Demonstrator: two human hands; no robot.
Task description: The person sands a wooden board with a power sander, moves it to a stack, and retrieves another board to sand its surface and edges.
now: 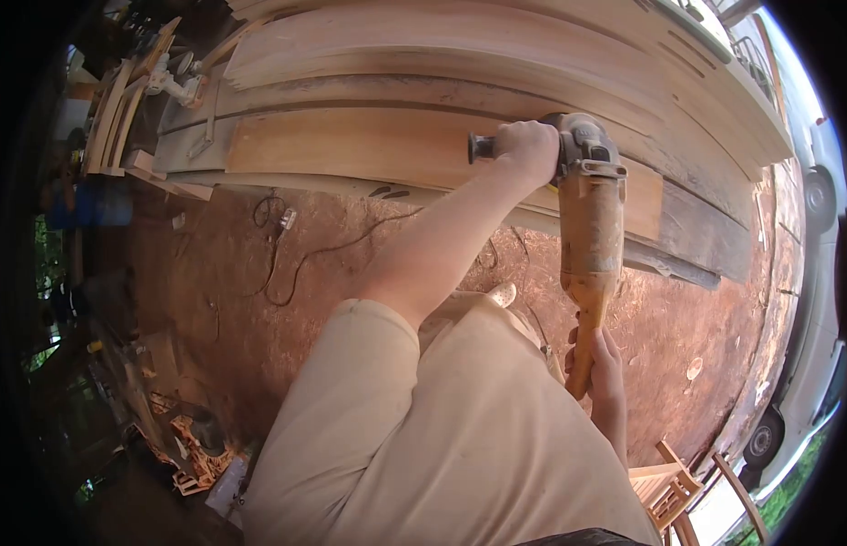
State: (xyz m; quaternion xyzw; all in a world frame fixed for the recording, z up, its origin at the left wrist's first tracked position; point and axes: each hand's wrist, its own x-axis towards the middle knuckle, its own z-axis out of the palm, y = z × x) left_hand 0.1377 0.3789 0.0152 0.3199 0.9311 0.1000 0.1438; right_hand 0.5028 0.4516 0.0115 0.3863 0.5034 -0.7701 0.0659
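Note:
A large, dusty yellow-bodied angle grinder lies over a smooth light-brown wooden plank, its head toward the far side. Whatever disc is under the head is hidden. My left hand is closed around the black side handle, whose end sticks out to the left. Nearer my body, my right hand wraps the rear grip of the grinder, with the fingers partly hidden behind it. The plank rests on darker boards.
More long boards are stacked beyond the plank. A cable snakes over the reddish-brown floor. Wood scraps lie at the lower left. A wooden chair stands lower right, and a white vehicle is outside.

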